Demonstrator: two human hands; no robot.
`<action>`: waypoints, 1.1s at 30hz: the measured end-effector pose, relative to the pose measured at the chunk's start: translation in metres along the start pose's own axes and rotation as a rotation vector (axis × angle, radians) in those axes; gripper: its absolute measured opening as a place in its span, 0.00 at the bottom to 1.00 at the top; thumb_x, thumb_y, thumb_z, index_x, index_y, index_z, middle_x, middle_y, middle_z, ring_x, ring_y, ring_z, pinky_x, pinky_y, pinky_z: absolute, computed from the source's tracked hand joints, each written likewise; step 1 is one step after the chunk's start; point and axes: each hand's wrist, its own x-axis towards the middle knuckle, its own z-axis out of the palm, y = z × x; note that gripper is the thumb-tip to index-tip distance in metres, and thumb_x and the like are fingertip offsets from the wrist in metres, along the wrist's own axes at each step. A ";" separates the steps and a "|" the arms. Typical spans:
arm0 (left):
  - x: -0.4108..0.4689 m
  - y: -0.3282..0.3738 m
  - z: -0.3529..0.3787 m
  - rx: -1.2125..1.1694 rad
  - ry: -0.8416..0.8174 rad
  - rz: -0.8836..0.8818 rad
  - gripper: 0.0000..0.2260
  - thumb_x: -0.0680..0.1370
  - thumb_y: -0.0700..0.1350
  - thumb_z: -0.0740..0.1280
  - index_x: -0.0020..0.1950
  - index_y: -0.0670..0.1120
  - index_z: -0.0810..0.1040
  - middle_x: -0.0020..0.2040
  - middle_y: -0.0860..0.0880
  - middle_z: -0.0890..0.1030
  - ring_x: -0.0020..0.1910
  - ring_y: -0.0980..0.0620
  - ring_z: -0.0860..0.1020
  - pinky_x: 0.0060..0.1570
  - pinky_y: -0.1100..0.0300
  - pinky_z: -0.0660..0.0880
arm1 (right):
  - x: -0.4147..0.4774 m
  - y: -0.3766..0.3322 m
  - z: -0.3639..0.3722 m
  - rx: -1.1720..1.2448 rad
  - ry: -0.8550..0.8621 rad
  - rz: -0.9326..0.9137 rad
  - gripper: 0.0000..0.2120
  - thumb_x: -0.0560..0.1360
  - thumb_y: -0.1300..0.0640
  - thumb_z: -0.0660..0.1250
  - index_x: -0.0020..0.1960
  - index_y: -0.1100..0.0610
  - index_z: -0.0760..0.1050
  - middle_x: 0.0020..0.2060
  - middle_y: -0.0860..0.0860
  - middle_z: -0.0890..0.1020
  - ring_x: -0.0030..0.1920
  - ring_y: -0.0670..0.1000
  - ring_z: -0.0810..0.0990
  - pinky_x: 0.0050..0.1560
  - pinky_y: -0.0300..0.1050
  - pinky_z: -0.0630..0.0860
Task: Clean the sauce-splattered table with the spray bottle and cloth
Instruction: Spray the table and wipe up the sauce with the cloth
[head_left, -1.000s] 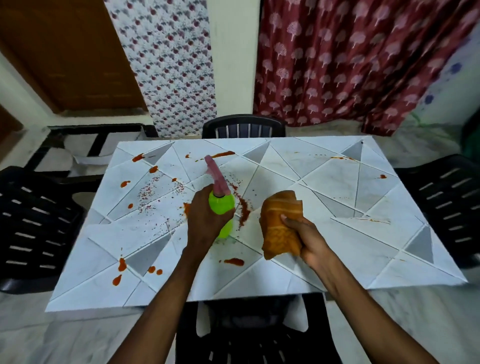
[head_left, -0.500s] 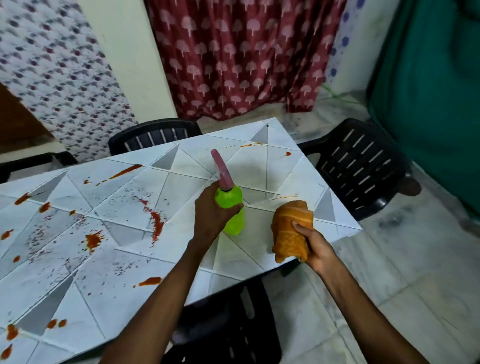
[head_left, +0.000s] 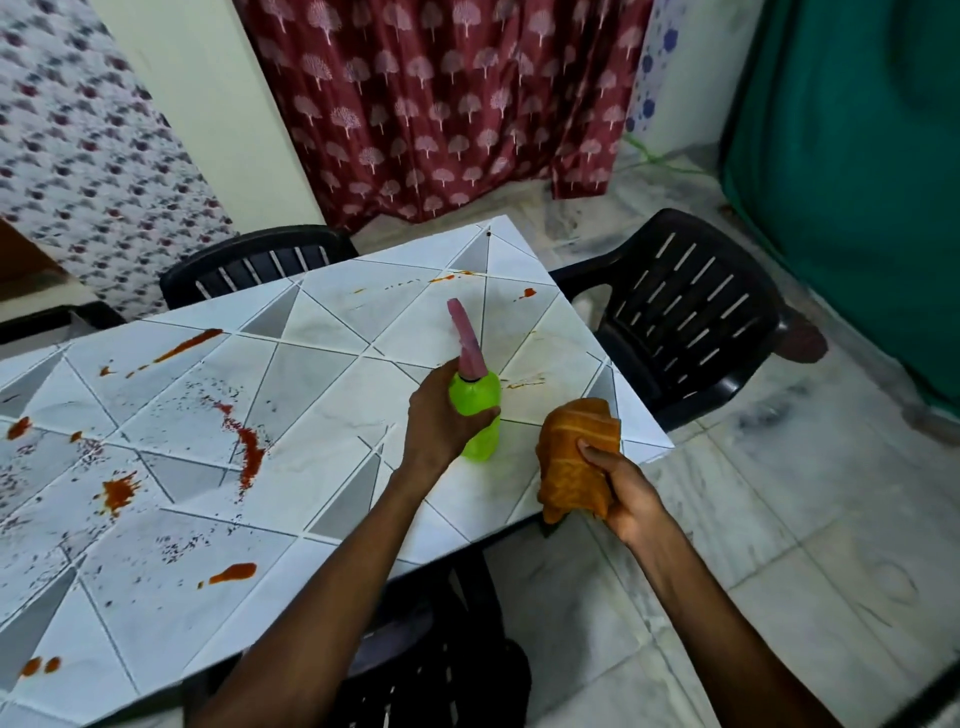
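Fingers (head_left: 485, 413) of the left hand (head_left: 440, 427) wrap tight round a bright green plastic spray bottle (head_left: 475, 397). Its pink nozzle (head_left: 466, 338) points away from the person. Just to the right, the right hand (head_left: 626, 486) squeezes a bunched orange cloth (head_left: 574, 457) at the near edge of the white table with grey triangles (head_left: 322, 374). Both hands are at its right end. Red sauce splats (head_left: 250, 453) lie mostly off to the left. One black plastic chair (head_left: 691, 322) stands at that right end.

Maroon curtain (head_left: 441, 104), black chair (head_left: 691, 312), marble floor (head_left: 779, 519)
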 end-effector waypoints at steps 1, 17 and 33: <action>-0.001 -0.001 0.002 0.010 0.000 0.001 0.33 0.63 0.48 0.82 0.66 0.51 0.76 0.58 0.53 0.81 0.56 0.55 0.78 0.51 0.68 0.69 | -0.001 0.000 -0.001 0.004 -0.006 0.000 0.14 0.77 0.61 0.69 0.62 0.61 0.77 0.54 0.61 0.85 0.47 0.58 0.86 0.39 0.51 0.84; -0.059 -0.101 -0.077 0.171 -0.088 -0.151 0.24 0.73 0.46 0.75 0.68 0.44 0.74 0.63 0.44 0.78 0.63 0.46 0.76 0.62 0.57 0.70 | -0.008 0.090 0.042 -0.135 -0.018 0.082 0.24 0.72 0.61 0.74 0.66 0.63 0.76 0.59 0.64 0.82 0.59 0.65 0.82 0.47 0.58 0.84; -0.104 -0.307 -0.285 0.260 -0.065 -0.315 0.21 0.76 0.43 0.71 0.67 0.41 0.73 0.65 0.41 0.73 0.66 0.42 0.71 0.65 0.54 0.68 | 0.107 0.204 0.196 -0.673 0.470 -0.327 0.18 0.69 0.55 0.73 0.58 0.58 0.80 0.53 0.60 0.84 0.52 0.60 0.83 0.58 0.61 0.80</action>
